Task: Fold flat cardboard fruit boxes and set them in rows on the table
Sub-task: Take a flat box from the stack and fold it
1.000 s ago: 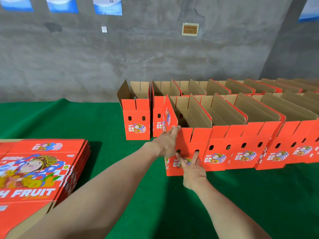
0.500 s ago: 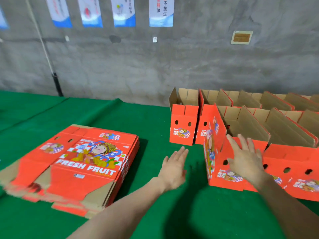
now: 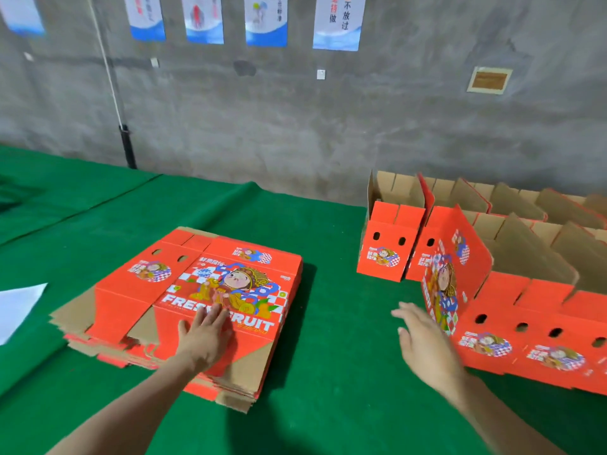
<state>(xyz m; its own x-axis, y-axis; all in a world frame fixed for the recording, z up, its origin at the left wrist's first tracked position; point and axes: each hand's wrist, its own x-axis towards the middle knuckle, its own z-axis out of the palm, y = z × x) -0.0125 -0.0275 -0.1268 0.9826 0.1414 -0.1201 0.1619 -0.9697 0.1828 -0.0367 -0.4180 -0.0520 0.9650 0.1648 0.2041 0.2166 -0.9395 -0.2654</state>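
The view has swung left since half a second ago, so the stack of flat boxes (image 3: pixel 259 284) now sits near the middle of the green table (image 3: pixel 331 349). Back then the left hand (image 3: pixel 205 339) hovered over bare cloth between the stack and the folded boxes. Now it lies on the top flat sheet, fingers straight and together, palm down. The right hand (image 3: pixel 427 346), which was pressed against the front wall of the nearest folded box (image 3: pixel 502 310), is off it and hangs just beside that box's left end, with fingers spread and holding nothing.

The folded boxes stand in two rows at the right, with the back row (image 3: pixel 389 244) by the wall.

The top sheet reads "FRESH FRUIT" in white capitals (the left hand covers part of it). The smaller characters above the cartoon figure are too blurred to read. A wall poster (image 3: pixel 338 24) shows 不放过 and 做.
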